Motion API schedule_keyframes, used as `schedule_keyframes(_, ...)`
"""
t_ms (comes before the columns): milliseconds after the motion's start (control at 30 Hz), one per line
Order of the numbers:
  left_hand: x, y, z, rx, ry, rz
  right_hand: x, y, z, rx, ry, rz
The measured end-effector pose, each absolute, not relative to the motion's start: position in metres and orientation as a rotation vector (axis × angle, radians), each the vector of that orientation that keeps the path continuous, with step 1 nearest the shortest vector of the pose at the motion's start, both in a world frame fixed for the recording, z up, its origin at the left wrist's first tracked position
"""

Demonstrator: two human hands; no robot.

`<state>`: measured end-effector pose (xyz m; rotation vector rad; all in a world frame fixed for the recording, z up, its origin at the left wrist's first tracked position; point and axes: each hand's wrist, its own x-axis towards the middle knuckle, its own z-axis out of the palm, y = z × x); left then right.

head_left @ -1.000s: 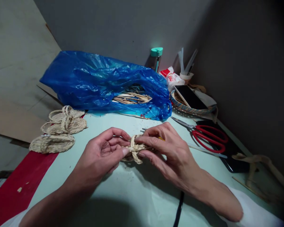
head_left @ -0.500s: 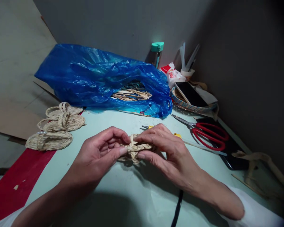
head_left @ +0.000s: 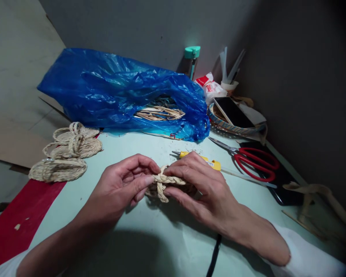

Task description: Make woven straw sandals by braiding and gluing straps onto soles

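Between my two hands is a small braided straw sandal [head_left: 162,187], with one braid crossing another at its middle. My left hand [head_left: 123,184] pinches its left end between thumb and fingers. From the other side, my right hand [head_left: 202,188] is closed on its right part, thumb below and fingers over the top, hiding much of it. Just beyond the right hand lies a yellow glue gun [head_left: 216,164] with a clear glue stick [head_left: 248,178] sticking out of its back. Several similar woven straw sandals [head_left: 57,169] rest at the table's left edge.
A blue plastic bag [head_left: 118,92] with dry straw [head_left: 161,113] inside lies at the back. Red-handled scissors [head_left: 255,164] rest on a dark phone at right. Farther back are a phone [head_left: 233,111] on a basket, a cup [head_left: 229,86] of sticks and a bottle [head_left: 192,57].
My right hand has shifted slightly left and lower along the sandal, and more of the yellow glue gun shows. Both hands keep their hold; the view has moved slightly.
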<state>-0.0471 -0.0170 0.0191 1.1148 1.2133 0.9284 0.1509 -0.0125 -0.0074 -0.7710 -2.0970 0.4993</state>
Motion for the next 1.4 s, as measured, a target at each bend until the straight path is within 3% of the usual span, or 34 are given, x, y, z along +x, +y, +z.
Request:
schedule_keyframes(1067,-0.046,-0.015,0.010,1.224,1.009,0.804,0.151,-0.016,-0.016,-0.843,-2.113,0.524)
schedule_keyframes(1400,-0.035,-0.020,0.013,1.104,1.155,0.852,0.149,-0.015,-0.018,-0.836,-2.134,0.438)
